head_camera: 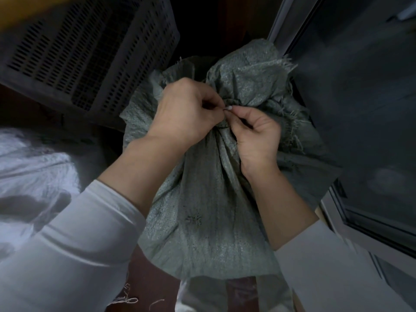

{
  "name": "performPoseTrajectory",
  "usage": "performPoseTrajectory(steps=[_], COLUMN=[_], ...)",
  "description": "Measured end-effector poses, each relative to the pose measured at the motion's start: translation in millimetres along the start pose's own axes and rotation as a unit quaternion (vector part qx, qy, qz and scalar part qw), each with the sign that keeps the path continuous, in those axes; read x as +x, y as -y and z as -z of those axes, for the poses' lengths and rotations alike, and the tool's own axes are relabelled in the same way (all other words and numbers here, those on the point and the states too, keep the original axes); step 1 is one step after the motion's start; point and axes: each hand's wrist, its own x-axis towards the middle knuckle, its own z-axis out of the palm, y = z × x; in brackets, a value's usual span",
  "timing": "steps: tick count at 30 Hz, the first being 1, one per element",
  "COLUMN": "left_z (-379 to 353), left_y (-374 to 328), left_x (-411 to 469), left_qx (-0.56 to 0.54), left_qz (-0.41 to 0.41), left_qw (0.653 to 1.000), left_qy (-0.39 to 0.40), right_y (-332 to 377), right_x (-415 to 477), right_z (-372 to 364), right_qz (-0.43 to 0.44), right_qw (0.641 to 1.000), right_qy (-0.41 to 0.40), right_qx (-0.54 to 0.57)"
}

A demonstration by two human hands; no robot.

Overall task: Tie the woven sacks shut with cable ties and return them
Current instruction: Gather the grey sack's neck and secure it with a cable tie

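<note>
A grey-green woven sack [202,210] stands in front of me, its neck gathered into a bunch with the frayed mouth [252,73] flaring above. A thin dark cable tie [227,109] runs round the neck, with a small pale tip showing between my fingers. My left hand [186,111] pinches the tie from the left, fingers curled over the bunched cloth. My right hand [256,134] pinches the tie's other end from the right. The fingertips of both hands nearly meet at the neck. Most of the tie is hidden by folds and fingers.
A dark perforated plastic crate [90,52] sits at the upper left. A pale white sack or bag [29,167] lies at the left. A glass door with a metal frame [360,109] stands close on the right. Loose threads lie on the dark floor [144,296] below.
</note>
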Motion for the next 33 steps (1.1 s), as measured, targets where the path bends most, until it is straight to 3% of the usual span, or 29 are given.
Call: performPoseTrajectory(steps=[10, 17, 23, 29, 33], left_z=[-2, -1, 2, 3, 0], left_y=[-3, -2, 2, -1, 0], left_x=[-3, -5, -4, -2, -3], left_qx=[0.026, 0.02, 0.027, 0.029, 0.017], left_qz=[-0.001, -0.009, -0.036, -0.048, -0.047], left_qw=[1.0, 1.0, 0.999, 0.998, 0.998], left_qy=[-0.011, -0.001, 0.03, 0.043, 0.039], right_y=[9, 13, 23, 37, 44], right_x=[-2, -2, 3, 11, 6], right_z=[7, 19, 21, 18, 24], right_qz=[0.1, 0.004, 0.028, 0.041, -0.015], right_qw=[0.982, 0.998, 0.992, 0.961, 0.966], right_qy=[0.012, 0.049, 0.079, 0.169, 0.183], right_qx=[-0.161, -0.025, -0.094, -0.213, -0.181])
